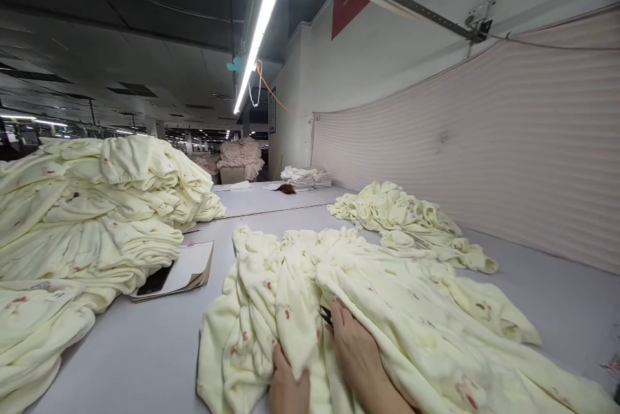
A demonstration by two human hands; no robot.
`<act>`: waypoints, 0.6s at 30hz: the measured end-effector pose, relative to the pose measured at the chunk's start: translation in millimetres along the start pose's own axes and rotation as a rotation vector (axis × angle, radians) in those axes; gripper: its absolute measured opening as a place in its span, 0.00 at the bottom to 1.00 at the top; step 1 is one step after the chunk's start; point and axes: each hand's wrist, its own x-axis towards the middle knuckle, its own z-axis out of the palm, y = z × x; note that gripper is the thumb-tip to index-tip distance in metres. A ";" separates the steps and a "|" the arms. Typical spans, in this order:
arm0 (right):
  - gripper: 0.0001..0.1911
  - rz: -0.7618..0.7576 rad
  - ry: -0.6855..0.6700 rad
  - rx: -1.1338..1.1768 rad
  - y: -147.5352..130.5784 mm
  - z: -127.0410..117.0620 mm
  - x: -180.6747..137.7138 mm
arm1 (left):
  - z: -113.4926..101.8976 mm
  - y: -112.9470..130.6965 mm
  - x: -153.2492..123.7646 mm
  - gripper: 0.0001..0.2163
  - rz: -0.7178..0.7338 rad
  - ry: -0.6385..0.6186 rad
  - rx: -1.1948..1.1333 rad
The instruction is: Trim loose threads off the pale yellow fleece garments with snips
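A pale yellow fleece garment [397,304] with small reddish printed figures lies spread and rumpled across the table in front of me. My left hand [289,388] pinches the fabric at its lower edge; the cloth partly covers the fingers. Just right of it, my right hand [356,346] is closed, with its fingertips against a fold of the garment. From that hand poke the dark pointed tips of thread snips [325,316], aimed left; their handles are hidden in the palm.
Tall stacks of the same yellow garments [111,207] rise at the left. Beside them lie a paper pad [191,269] and a dark phone-like object [155,281]. Another yellow heap [392,214] sits near the pink curtained wall [475,136]. White folded cloths [300,177] are farther back.
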 end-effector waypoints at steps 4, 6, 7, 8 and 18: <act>0.27 -0.074 -0.049 -0.112 96.5 -17.3 -12.3 | -44.5 28.5 36.2 0.17 0.029 0.063 0.087; 0.26 -0.109 -0.081 -0.124 157.0 -25.0 -27.1 | -80.0 51.1 52.0 0.15 0.043 0.030 0.040; 0.25 -0.146 -0.107 -0.112 182.7 -25.7 -36.1 | -94.7 62.5 59.0 0.14 0.044 -0.001 0.008; 0.24 -0.202 -0.117 -0.083 202.6 -23.6 -45.4 | -105.5 73.0 65.1 0.14 0.038 -0.037 -0.024; 0.30 0.013 -0.120 0.358 148.2 -0.4 -82.4 | -86.1 90.2 66.8 0.16 -0.190 -0.206 -0.317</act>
